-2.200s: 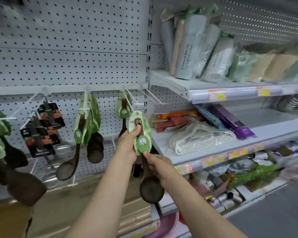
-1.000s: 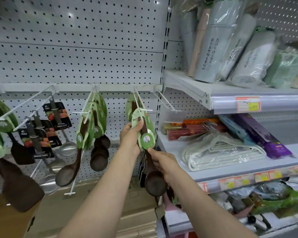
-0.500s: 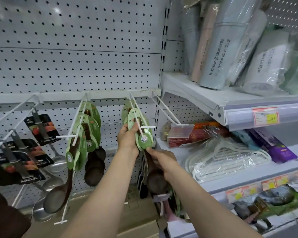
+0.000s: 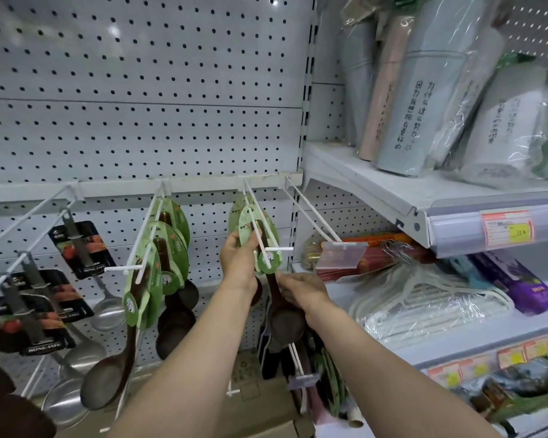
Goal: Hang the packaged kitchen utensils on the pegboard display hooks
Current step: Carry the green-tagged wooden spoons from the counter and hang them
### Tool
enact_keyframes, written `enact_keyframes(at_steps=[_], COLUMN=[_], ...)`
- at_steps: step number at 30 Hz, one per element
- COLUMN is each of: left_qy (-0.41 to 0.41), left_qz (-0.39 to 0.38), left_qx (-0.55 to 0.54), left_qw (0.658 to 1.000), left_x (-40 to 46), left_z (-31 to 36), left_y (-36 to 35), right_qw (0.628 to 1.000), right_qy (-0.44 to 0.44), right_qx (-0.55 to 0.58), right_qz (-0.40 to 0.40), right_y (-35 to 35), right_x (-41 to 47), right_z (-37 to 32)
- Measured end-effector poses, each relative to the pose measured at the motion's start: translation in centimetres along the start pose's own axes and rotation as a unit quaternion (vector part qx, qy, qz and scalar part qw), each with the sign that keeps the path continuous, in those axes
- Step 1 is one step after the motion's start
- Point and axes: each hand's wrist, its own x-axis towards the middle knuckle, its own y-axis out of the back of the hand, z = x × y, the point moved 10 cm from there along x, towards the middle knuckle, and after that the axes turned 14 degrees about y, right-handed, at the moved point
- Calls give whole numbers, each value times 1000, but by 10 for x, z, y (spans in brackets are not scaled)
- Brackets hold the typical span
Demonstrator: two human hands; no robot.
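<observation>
On the white pegboard (image 4: 140, 131), at the middle of the view, a wooden spoon with a green card sleeve (image 4: 268, 260) was held against a white wire hook (image 4: 256, 216) that sloped down from the rail toward the near side. The upper part of the green card was pinched by the left hand (image 4: 239, 263), with the thumb laid across the card's face and the fingers curled behind it. The dark handle just below the card was gripped by the right hand (image 4: 301, 290), its fingers wrapped round the shaft, and the spoon's bowl (image 4: 285, 324) hung beneath that hand. Whether the card's hole was already threaded on the hook could not be told, since the card and the wire overlapped. A second green-carded spoon (image 4: 234, 216) was seen hanging farther back on the same hook. To the left, more wooden spoons in green cards (image 4: 159, 273) were hung on a neighbouring hook, and farther left, metal ladles on black cards (image 4: 76, 248) were hung on other hooks. To the right, a bare hook with a clear price tag holder (image 4: 342, 254) was seen beside the shelving. On the right-hand shelf (image 4: 377, 188), wrapped rolls with printed writing (image 4: 424, 90) were stood upright, and on the shelf below, plastic-wrapped white hangers (image 4: 424, 298) were laid.
</observation>
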Motion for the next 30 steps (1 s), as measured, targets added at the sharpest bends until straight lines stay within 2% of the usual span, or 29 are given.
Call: enact_keyframes(at_steps=[4,11,16,21,24,30], left_qy=[27,126,170,212,223,214], left_qz=[-2,0,13,58,93,105], left_qx=[65,59,17,-22,-45,-67], left_qw=[998,990,985,975,969,969], left_x=[-3,-45,-89,-150,-185,-242], left_z=[-5,-44,-73,-96,-96,-70], left_y=[5,27,53,104,137,195], right_qw=[1000,1000,996,985,983,977], right_qy=[10,-19,-25,-84,-104,-127], right_qx=[-26,25,79,127,127,127], right_qz=[4,-1,-24,-79,-87,-115], right_y=[5,15,9,-15,-30,-80], right_x=[-9,-60,-103,-157,-188,-259], right_z=[0,-5,2,27,33,34])
